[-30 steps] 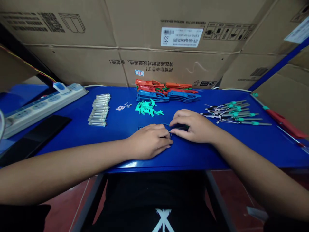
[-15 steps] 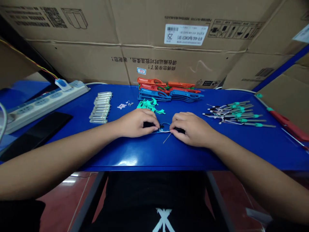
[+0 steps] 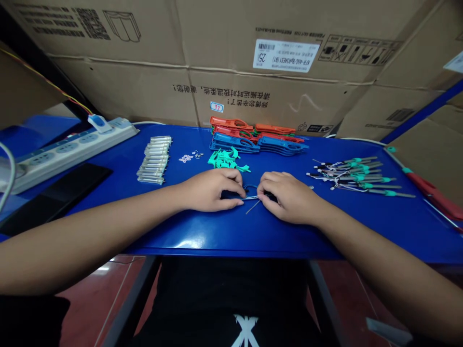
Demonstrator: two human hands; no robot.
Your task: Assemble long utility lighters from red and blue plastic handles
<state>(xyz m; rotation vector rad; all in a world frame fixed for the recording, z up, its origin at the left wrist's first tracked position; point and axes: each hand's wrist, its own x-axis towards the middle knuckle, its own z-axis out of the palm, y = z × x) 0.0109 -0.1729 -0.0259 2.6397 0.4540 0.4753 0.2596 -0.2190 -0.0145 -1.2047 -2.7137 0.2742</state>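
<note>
My left hand [image 3: 212, 189] and my right hand [image 3: 287, 195] rest side by side on the blue table [image 3: 224, 231], both with fingers curled in a pinch. Between them lies a small blue plastic part [image 3: 249, 192] with a thin white wire, gripped from both sides. A thin metal pin [image 3: 252, 207] sticks out below it toward me. Most of the part is hidden under my fingers.
Stacked red and blue plastic shells [image 3: 253, 136] lie at the back, teal clips [image 3: 226, 160] in front of them. Clear tubes [image 3: 154, 160] sit left, teal-collared probes with wires [image 3: 356, 174] right. A power strip [image 3: 68, 149] and a dark phone [image 3: 54, 195] lie far left. Cardboard boxes [image 3: 231, 62] wall the back.
My left hand has moved away from me and now pinches the part from the left. The thin pin has come into sight under the part. The view has shifted slightly.
</note>
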